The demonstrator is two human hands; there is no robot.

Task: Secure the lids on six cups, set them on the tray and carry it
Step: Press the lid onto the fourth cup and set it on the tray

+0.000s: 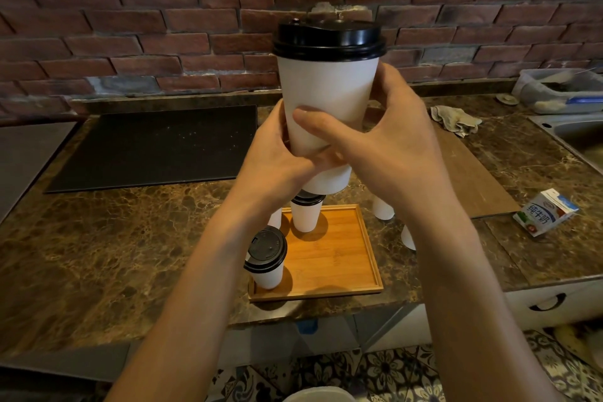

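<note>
Both hands, left (277, 153) and right (385, 140), have fingers wrapped round the cup (326, 101), held high above the tray (339, 258); lid (329, 37) looks seated; I'd press round its rim, then lower it onto the tray's bare right side; don't squeeze the paper wall.

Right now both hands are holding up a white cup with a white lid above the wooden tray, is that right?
Not quite: the lid is black, not white. The head view shows both hands, left and right, holding the white cup up above the wooden tray.
</note>
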